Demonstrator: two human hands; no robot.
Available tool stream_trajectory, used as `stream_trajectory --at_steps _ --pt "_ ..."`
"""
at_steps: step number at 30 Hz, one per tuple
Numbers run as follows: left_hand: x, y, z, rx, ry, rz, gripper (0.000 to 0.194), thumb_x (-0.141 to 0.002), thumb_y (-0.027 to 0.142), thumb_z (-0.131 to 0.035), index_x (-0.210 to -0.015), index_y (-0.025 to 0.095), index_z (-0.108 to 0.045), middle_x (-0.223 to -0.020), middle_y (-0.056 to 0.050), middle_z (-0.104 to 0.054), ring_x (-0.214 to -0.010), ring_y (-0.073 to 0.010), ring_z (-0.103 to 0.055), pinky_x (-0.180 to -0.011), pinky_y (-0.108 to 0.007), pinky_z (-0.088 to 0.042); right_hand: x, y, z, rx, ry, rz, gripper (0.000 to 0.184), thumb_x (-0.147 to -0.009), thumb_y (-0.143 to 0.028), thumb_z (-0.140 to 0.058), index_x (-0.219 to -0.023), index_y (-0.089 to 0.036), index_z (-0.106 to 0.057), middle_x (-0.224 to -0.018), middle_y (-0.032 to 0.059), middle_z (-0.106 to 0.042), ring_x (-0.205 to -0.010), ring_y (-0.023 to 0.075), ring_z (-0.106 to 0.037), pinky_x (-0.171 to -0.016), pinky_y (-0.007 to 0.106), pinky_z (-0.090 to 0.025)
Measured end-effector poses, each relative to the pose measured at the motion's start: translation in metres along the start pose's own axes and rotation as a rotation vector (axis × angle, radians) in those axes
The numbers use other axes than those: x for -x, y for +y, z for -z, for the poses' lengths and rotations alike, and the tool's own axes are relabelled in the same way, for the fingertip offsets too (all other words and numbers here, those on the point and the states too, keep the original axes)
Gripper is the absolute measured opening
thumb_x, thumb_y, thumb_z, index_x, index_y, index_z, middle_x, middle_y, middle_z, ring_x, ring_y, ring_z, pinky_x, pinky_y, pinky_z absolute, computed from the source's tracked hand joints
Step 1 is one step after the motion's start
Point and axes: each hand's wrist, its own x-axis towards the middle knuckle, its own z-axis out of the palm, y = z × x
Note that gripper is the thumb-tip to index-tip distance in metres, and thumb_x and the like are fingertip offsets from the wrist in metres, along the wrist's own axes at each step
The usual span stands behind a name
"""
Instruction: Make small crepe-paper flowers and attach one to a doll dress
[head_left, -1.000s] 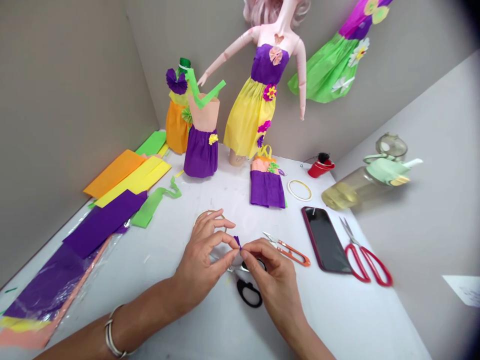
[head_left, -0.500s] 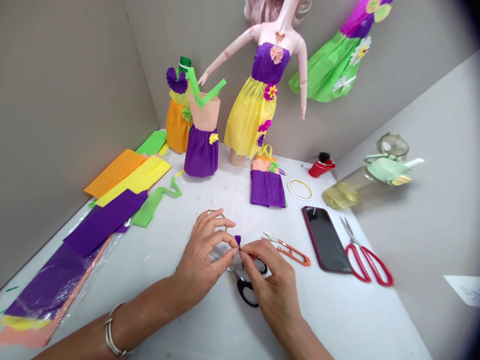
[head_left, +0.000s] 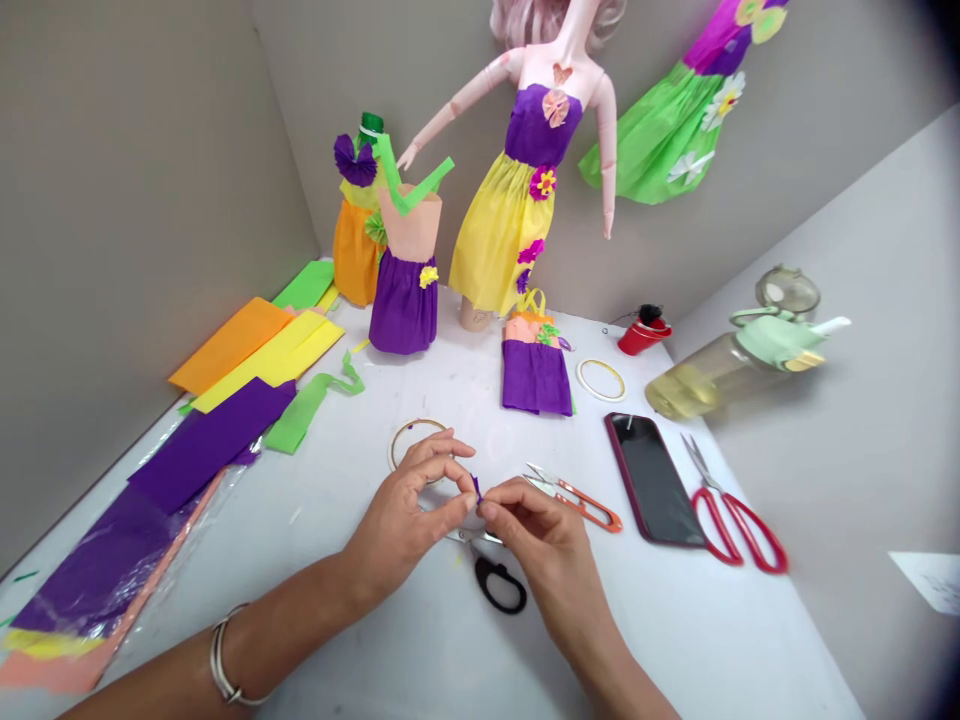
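Observation:
My left hand (head_left: pixel 409 510) and my right hand (head_left: pixel 536 535) meet low over the white table (head_left: pixel 420 660), both pinching a tiny purple paper piece (head_left: pixel 477 488) between thumb and fingertips. Black-handled scissors (head_left: pixel 495 580) lie flat on the table just under my hands. A thin ring of tape (head_left: pixel 409 435) shows behind my left hand. Orange thread snips (head_left: pixel 576 495) lie right beside my right hand's fingers.
A dark phone (head_left: pixel 651 478) and red scissors (head_left: pixel 739 515) lie to the right, with a tape ring (head_left: pixel 600 378), red cup (head_left: pixel 642 335) and bottle (head_left: pixel 739 360) behind. Crepe paper sheets (head_left: pixel 214 440) are stacked on the left. Paper-dressed figures (head_left: pixel 405 270) and a doll (head_left: pixel 525 190) stand at the back.
My left hand has slid slightly toward me, uncovering more of the tape ring behind it. Both hands keep pinching the purple piece in nearly the same spot.

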Motion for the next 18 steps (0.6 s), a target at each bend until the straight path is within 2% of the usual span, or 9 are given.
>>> stream_trajectory --at_steps 4,18 --pt "-0.0001 -0.0019 0.0004 0.029 -0.008 0.010 0.009 -0.084 0.028 -0.061 -0.077 0.024 -0.064 -0.126 -0.006 -0.061 -0.139 -0.0309 -0.037 -0.113 -0.055 -0.030 -0.0009 0.0010 0.0016 -0.122 -0.048 -0.082 0.021 -0.082 -0.038 -0.071 -0.076 -0.018 -0.068 -0.070 -0.0016 -0.055 -0.067 0.0130 -0.045 -0.063 0.025 -0.036" --pt "-0.0005 -0.0046 0.0008 0.045 -0.017 -0.021 0.009 -0.086 0.029 -0.060 -0.080 0.024 -0.065 -0.127 -0.006 -0.062 -0.137 -0.0296 -0.041 -0.113 -0.054 -0.033 -0.0045 0.0024 0.0033 -0.256 -0.068 -0.189 0.022 -0.078 -0.040 -0.074 -0.077 -0.018 -0.071 -0.069 0.0003 -0.060 -0.070 0.0151 -0.051 -0.072 0.029 -0.038"
